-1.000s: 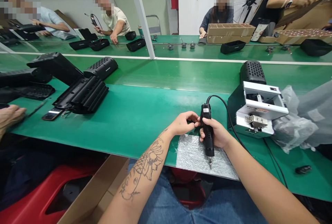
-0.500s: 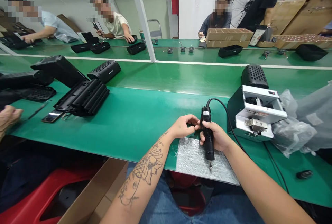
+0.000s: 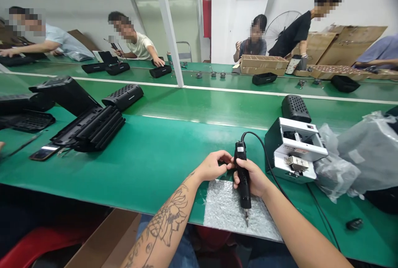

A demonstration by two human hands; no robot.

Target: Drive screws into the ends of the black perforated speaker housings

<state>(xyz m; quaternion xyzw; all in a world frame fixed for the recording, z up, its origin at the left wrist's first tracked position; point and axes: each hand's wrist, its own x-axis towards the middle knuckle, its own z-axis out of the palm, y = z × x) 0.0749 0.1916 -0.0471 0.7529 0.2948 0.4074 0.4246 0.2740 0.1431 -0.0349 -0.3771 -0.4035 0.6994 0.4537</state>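
My right hand (image 3: pixel 252 177) is wrapped around a black electric screwdriver (image 3: pixel 244 189), its bit pointing down and toward me. The bit is over a silvery bubble-foam mat (image 3: pixel 222 208) at the table's front edge. My left hand (image 3: pixel 214 165) is beside the upper part of the screwdriver. Its thumb and fingers curl together in a pinch, with the fingertips partly hidden behind the tool; what they hold, if anything, does not show. From the screwdriver's top a black cable (image 3: pixel 263 146) loops to the right, passing close to a black-and-white screw feeder (image 3: pixel 290 152).
Black plastic housings (image 3: pixel 88 129) and a phone (image 3: pixel 45 151) lie at the left. A perforated black housing (image 3: pixel 296 108) stands behind the feeder, with clear plastic bags (image 3: pixel 367 152) to its right. A small black object (image 3: pixel 354 224) lies near the front right. Co-workers sit across the green line.
The whole scene has shifted lower in view as my head tilts up. Both my hands keep their hold around the screwdriver. A neighbour's hand at the left has nearly left the frame.
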